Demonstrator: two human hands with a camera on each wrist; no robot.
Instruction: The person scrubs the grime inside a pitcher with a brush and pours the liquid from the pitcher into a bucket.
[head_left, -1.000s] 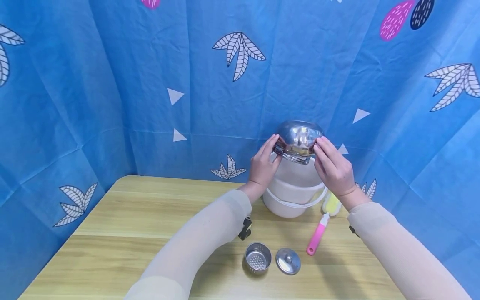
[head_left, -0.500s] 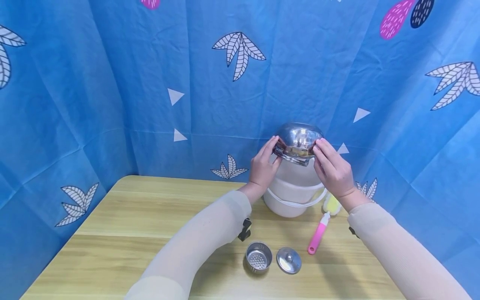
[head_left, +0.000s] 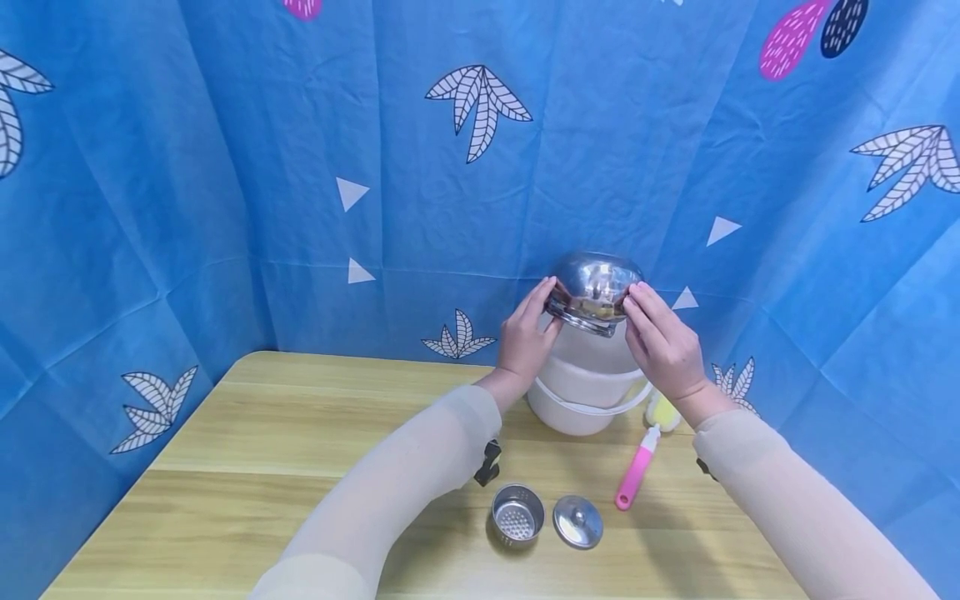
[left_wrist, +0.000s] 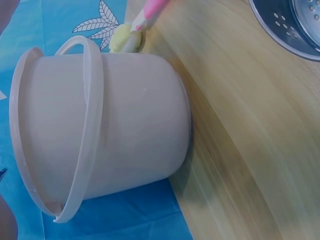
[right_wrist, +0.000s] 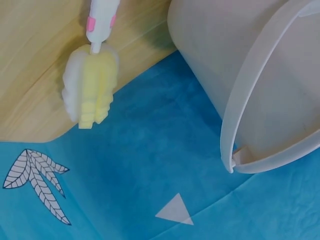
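In the head view a shiny, rounded metal pot [head_left: 596,283] is held up over the white bucket [head_left: 577,417], tipped with its underside toward me. My left hand [head_left: 525,337] grips its left side, and my right hand [head_left: 667,342] grips the right. The pot's inside and any spout are hidden. Below it the bucket stands upright with its handle [head_left: 600,408] hanging down the front. Both wrist views show the bucket [left_wrist: 135,120] up close; the pot is outside them.
A perforated metal strainer cup [head_left: 517,518] and a small metal lid [head_left: 577,522] lie near the front of the wooden table [head_left: 262,467]. Right of the bucket lies a sponge brush [head_left: 636,475] with a pink handle. A blue curtain [head_left: 450,217] hangs behind.
The pot has dropped slightly toward the bucket and shifted a little left, both hands going along with it. The bucket, strainer cup, lid and brush stay in place.
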